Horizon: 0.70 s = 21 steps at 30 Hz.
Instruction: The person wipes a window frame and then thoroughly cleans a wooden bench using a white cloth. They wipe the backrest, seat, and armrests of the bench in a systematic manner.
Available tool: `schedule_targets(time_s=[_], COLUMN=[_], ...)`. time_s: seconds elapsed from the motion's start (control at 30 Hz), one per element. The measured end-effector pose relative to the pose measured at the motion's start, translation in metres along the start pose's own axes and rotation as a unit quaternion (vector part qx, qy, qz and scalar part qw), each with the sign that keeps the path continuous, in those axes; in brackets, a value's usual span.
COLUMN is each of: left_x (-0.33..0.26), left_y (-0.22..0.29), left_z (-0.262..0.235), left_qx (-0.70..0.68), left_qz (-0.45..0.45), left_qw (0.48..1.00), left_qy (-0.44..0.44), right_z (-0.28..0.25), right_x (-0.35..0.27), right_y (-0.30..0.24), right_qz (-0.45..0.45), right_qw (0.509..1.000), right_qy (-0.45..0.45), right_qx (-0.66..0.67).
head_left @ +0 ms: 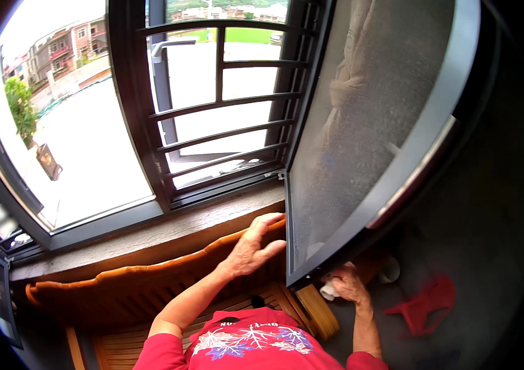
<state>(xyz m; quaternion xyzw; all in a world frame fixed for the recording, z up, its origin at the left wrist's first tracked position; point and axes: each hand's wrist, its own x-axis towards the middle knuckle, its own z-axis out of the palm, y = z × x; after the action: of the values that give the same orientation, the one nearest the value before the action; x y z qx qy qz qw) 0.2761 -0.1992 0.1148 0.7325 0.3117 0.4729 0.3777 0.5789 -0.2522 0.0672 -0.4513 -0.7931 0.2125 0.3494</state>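
Observation:
A window screen panel (360, 117) with grey mesh and a dark metal frame (288, 234) stands swung inward on my right. My left hand (251, 248) is raised beside the frame's near upright, its fingers stretched out and thumb apart. Its fingertips reach that edge; whether they press on it I cannot tell. Below the panel's lower corner, my right hand (349, 285) is closed around a crumpled white cloth (330, 290). The frame hides part of that hand's surroundings.
A barred window (219, 92) and an opened pane stand ahead above a rough sill (169, 237). Right below runs a carved wooden bench (132, 277) with a slatted seat. A red plastic stool (425, 308) and a whitish round object (389, 270) are at the right.

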Motion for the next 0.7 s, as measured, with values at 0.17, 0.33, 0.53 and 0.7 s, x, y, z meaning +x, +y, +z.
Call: schedule_targets(time_s=[0.17, 0.33, 0.53, 0.7], left_x=[-0.029, -0.03, -0.015, 0.004], left_y=[0.028, 0.005, -0.043, -0.064], left_z=[-0.017, -0.038, -0.124, -0.175], left_qx=[0.098, 0.057, 0.184, 0.199], left_qz=[0.078, 0.024, 0.008, -0.029], left_qw=[0.989, 0.951, 0.88, 0.877], left_qy=[0.078, 0.303, 0.438, 0.436], right_z=[0.075, 0.157, 0.211, 0.201], right_x=[0.079, 0.136, 0.166, 0.105], right_y=[-0.082, -0.064, -0.079, -0.033], right_qz=[-0.092, -0.097, -0.051, 0.102], right_qw=[0.992, 0.968, 0.945, 0.903], right_qy=[-0.072, -0.143, -0.189, -0.199], right_qx=[0.038, 0.183, 0.264, 0.365])
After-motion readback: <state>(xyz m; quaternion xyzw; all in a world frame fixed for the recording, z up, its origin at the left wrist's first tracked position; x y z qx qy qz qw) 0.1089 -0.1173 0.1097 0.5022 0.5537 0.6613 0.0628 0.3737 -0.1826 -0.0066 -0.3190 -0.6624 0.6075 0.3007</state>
